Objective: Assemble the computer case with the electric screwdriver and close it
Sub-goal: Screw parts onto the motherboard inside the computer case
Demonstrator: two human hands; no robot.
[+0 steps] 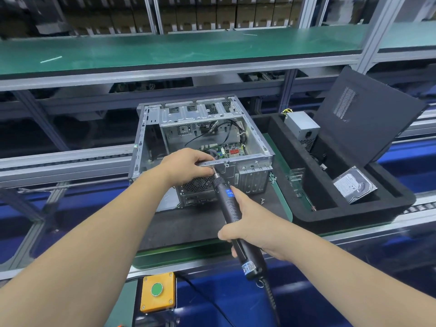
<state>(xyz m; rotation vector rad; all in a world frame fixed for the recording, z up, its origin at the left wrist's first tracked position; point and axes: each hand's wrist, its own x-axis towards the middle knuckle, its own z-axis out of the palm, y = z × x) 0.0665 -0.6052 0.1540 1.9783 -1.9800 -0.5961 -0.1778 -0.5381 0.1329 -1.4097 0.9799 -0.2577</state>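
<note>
- The computer case (257, 159), one open metal chassis with its side off, lay on the dark mat (188, 223) in front of you, its rear panel turned toward you and one circuit board (221, 148) with black cables visible inside.
- Your left hand (188, 165) curled over the case's near top rail, fingers and thumb pinching at the spot where the screwdriver tip met the metal; what sat between the fingertips was too small to tell.
- Your right hand (250, 223) gripped the one electric screwdriver (226, 197), forefinger stretched along its black barrel, the tool slanting up and away from you to the case's rear edge, its coiled cord trailing off below your wrist.
- One black foam tray (354, 215) stood just right of the mat, holding one grey power supply (302, 128) at the back, one hard drive (355, 185) tilted in the near compartment, and one black side panel (368, 119) leaning upright.
- One yellow box with one green button (157, 289) sat near your left forearm.
</note>
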